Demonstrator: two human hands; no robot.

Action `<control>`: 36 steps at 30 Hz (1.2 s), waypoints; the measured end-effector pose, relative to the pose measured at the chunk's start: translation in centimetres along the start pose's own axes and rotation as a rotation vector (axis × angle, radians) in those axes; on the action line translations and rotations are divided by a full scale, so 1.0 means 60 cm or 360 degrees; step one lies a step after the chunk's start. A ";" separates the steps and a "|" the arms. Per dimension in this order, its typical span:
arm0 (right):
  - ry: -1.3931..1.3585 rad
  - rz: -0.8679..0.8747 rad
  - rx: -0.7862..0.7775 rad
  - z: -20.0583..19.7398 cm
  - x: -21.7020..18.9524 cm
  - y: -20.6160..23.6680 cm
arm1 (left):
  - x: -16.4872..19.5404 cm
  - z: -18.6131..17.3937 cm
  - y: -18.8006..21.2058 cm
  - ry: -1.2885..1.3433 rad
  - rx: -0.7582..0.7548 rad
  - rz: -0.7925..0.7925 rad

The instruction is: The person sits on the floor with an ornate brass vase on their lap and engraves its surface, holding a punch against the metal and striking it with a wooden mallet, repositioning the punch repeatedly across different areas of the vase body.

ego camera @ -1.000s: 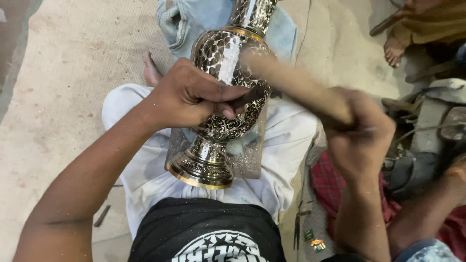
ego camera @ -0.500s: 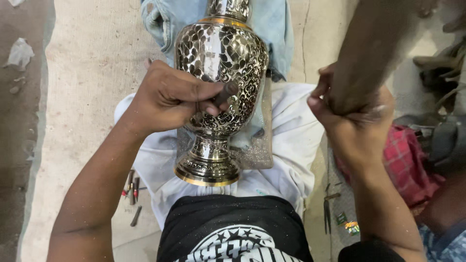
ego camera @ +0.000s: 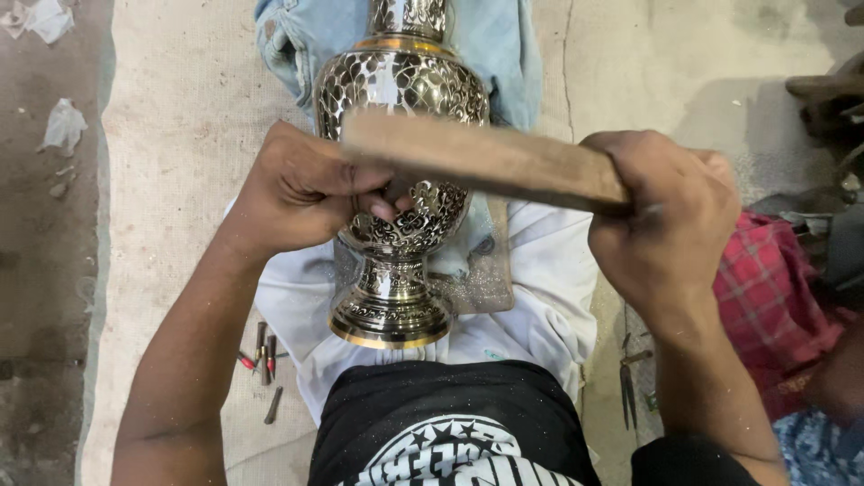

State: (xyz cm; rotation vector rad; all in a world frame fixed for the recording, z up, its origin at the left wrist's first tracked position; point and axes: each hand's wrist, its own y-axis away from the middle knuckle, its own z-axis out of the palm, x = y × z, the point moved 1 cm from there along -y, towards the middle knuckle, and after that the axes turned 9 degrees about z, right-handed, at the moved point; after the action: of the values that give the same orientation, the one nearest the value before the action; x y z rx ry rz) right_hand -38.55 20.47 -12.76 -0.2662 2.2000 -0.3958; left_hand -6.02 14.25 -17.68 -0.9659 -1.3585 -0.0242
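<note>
An engraved metal vase [ego camera: 400, 90] with a black floral pattern and a gold-rimmed foot lies on my lap, foot towards me. My left hand [ego camera: 301, 189] rests on its belly, fingers pinched around a small tool whose tip is hidden against the metal. My right hand [ego camera: 670, 216] is shut on a wooden stick [ego camera: 486, 162], which stretches left across the vase and ends just above my left hand's fingers.
Blue cloth [ego camera: 504, 45] lies under the vase's neck. Several small chisels [ego camera: 263, 355] lie on the mat by my left thigh, and more metal tools [ego camera: 627, 382] lie by my right. A red checked cloth [ego camera: 774, 288] is at the right. Paper scraps [ego camera: 63, 126] lie far left.
My right hand has brought the wooden stick down from a raised position until it lies level over the vase and my left hand. My left hand has stayed on the vase.
</note>
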 end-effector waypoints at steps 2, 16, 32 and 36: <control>0.0547 -0.0121 0.0113 -0.001 -0.005 0.002 | 0.001 -0.001 -0.001 -0.0070 -0.0026 -0.0027; -0.0073 0.0172 0.0132 0.001 -0.030 0.001 | 0.005 -0.003 -0.005 -0.0162 -0.0105 0.0072; 0.0734 0.0027 0.0095 0.000 -0.028 0.006 | -0.003 -0.002 -0.001 -0.0090 -0.0088 0.0039; 0.0231 0.0337 0.0049 -0.005 -0.032 -0.001 | 0.004 0.003 -0.008 -0.0035 -0.0061 0.0006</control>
State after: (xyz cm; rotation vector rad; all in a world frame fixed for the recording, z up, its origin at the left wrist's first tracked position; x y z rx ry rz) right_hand -37.59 21.11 -11.17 0.0136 2.3337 -0.3395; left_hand -6.36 14.17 -17.25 -1.0033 -1.3809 -0.0365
